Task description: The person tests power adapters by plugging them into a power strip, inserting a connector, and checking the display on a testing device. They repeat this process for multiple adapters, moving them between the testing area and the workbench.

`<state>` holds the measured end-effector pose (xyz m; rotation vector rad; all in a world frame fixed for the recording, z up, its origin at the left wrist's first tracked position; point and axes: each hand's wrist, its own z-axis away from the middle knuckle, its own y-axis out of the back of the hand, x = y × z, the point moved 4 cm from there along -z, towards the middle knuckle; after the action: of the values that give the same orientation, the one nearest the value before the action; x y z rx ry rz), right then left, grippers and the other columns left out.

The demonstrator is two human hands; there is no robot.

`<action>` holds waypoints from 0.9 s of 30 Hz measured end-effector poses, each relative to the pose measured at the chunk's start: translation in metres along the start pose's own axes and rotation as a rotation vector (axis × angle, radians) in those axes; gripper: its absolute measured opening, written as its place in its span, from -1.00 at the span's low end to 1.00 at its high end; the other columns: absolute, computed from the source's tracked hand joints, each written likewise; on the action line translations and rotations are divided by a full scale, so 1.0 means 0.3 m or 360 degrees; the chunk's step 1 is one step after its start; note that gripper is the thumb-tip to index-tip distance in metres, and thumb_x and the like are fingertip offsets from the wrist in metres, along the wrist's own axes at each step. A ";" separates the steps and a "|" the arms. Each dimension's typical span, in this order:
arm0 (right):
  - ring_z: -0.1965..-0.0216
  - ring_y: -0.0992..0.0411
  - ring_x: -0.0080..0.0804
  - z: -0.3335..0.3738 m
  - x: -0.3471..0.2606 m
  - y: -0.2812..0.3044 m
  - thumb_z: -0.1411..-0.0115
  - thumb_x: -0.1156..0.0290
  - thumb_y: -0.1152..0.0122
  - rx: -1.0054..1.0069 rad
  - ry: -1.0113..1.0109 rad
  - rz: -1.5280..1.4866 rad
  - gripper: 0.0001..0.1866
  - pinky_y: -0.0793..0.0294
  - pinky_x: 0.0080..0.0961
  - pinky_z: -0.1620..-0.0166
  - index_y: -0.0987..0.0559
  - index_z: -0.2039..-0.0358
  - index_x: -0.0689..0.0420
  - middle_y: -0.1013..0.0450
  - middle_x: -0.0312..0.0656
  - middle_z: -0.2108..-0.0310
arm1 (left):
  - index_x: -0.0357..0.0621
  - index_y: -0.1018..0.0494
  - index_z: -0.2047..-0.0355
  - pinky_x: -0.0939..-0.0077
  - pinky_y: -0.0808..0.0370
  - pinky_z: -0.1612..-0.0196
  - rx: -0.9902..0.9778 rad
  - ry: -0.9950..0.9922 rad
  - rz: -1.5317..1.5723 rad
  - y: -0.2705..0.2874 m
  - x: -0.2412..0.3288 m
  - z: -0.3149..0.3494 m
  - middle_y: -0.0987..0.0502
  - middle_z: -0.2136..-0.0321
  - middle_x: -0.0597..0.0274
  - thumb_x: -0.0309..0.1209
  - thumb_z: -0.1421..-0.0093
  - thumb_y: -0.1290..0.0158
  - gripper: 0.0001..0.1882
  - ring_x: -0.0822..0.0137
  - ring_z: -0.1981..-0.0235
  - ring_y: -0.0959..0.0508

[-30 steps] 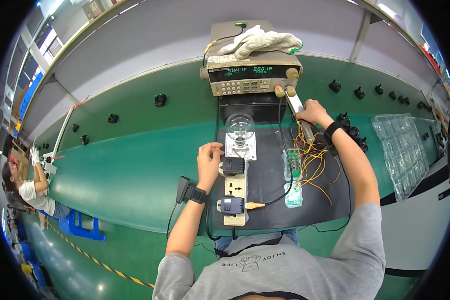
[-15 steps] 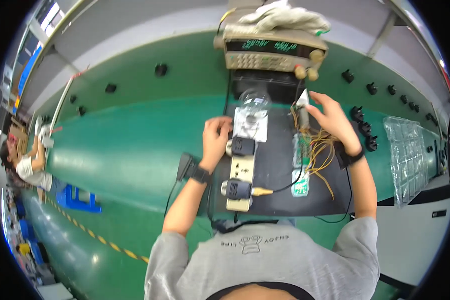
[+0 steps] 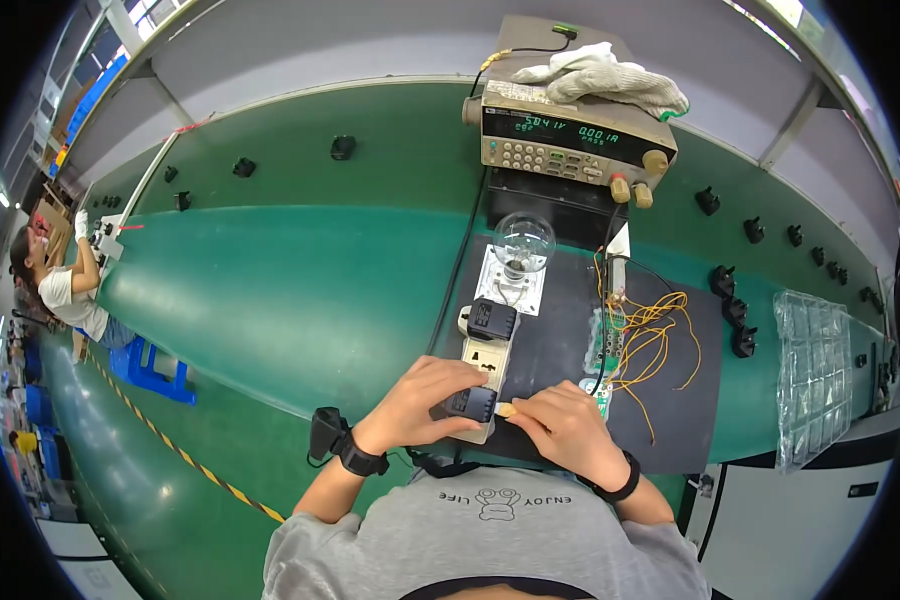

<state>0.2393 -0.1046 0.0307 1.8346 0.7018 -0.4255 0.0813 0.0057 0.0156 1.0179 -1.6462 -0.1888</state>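
My left hand (image 3: 422, 402) closes its thumb and fingers around a black power adapter (image 3: 476, 404) plugged into the near end of a cream power strip (image 3: 487, 357). From the right, my right hand (image 3: 570, 428) pinches a yellowish cable plug (image 3: 507, 409) at the adapter's side. A second black adapter (image 3: 492, 319) sits in the strip's far end. Behind it a clear glass bulb (image 3: 524, 242) stands on a white base plate (image 3: 511, 284). To the right lie green circuit boards (image 3: 604, 345) and a tangle of yellow wires (image 3: 660, 335).
A bench meter (image 3: 575, 135) with a lit display stands at the back, with a work glove (image 3: 610, 78) on top. Black adapters (image 3: 735, 310) and a clear blister tray (image 3: 813, 375) lie at right. Another person (image 3: 65, 275) sits far left.
Both hands have come nearer to me. The left moved from beside the bulb's plate to the near adapter; the right left the white-tipped piece by the wires and took hold of the cable plug.
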 end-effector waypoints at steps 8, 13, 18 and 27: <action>0.54 -0.40 -0.24 0.021 0.094 0.090 0.03 0.52 -0.29 0.0118 -0.0372 0.0035 -0.91 -0.34 -0.44 0.48 -0.59 0.45 0.21 -0.42 -0.14 0.59 | -0.17 -0.46 0.17 0.36 -0.31 0.01 -0.0075 0.0152 0.0105 0.004 -0.016 -0.023 -0.52 0.14 0.18 -0.40 0.16 -0.33 -0.51 0.20 0.09 -0.48; 0.53 -0.38 -0.23 -0.080 0.168 0.121 -0.03 0.54 -0.24 0.0284 -0.0413 0.0026 -0.89 -0.33 -0.44 0.45 -0.57 0.39 0.28 -0.41 -0.11 0.56 | -0.21 -0.46 0.18 0.30 -0.35 0.05 -0.0050 0.0028 0.0260 0.039 0.023 -0.047 -0.55 0.22 0.17 -0.39 0.23 -0.38 -0.46 0.17 0.15 -0.51; 0.49 -0.39 -0.20 -0.114 0.184 0.078 -0.04 0.54 -0.22 0.0347 -0.0307 0.0079 -0.86 -0.35 -0.42 0.41 -0.57 0.35 0.28 -0.43 -0.11 0.53 | -0.35 -0.45 0.20 0.25 -0.37 0.12 0.0631 -0.0459 0.0571 0.203 0.073 -0.028 -0.56 0.29 -0.03 -0.28 0.38 -0.45 -0.30 0.13 0.17 -0.54; 0.46 -0.40 -0.18 -0.136 0.157 0.053 -0.01 0.54 -0.25 0.0348 -0.0233 0.0101 -0.85 -0.38 -0.38 0.39 -0.57 0.37 0.31 -0.45 -0.09 0.52 | -0.25 -0.38 0.08 0.58 -0.36 0.08 0.1042 0.0623 0.0558 0.219 -0.341 -0.073 -0.41 0.15 0.23 -0.44 -0.04 -0.20 -0.57 0.44 0.17 -0.42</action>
<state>0.2838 -0.0582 0.0292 2.0007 0.5115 -0.6078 0.0655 0.1253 -0.0108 1.1257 -1.5098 0.7830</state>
